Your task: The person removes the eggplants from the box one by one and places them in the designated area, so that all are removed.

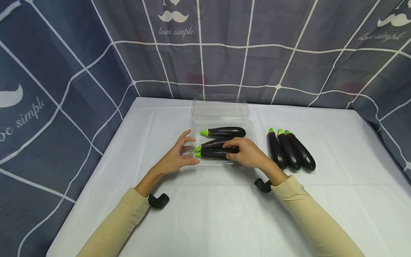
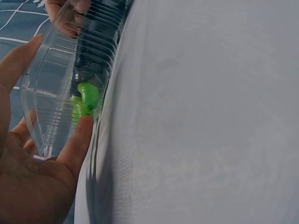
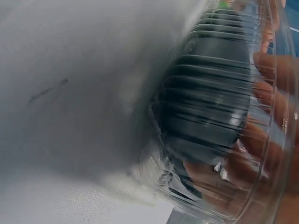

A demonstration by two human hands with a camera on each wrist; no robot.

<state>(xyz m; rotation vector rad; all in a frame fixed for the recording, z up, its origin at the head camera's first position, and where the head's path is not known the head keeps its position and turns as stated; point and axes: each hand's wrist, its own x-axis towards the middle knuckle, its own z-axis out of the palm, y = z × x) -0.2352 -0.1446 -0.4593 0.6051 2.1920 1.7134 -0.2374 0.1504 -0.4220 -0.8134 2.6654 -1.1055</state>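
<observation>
A clear plastic clamshell box (image 1: pixel 252 130) stands with its lid folded back, holding three dark eggplants with green stem ends. The back eggplant (image 1: pixel 226 131) lies apart from the middle eggplant (image 1: pixel 213 143) and the front eggplant (image 1: pixel 212 153), which are side by side. My right hand (image 1: pixel 245 151) reaches inside and grips the blunt end of the front eggplant, fingers partly hidden behind the ribbed wall in the right wrist view. At the box's left end my left hand (image 1: pixel 176 155) is spread, thumb by the near wall (image 2: pixel 77 144) and the other fingers farther back.
Right of the box, three more eggplants (image 1: pixel 290 151) lie side by side on the white tablecloth (image 1: pixel 205 214). The raised lid (image 1: pixel 219 107) reaches the table's back edge. A grey checked curtain (image 1: pixel 224 64) hangs behind and along the sides.
</observation>
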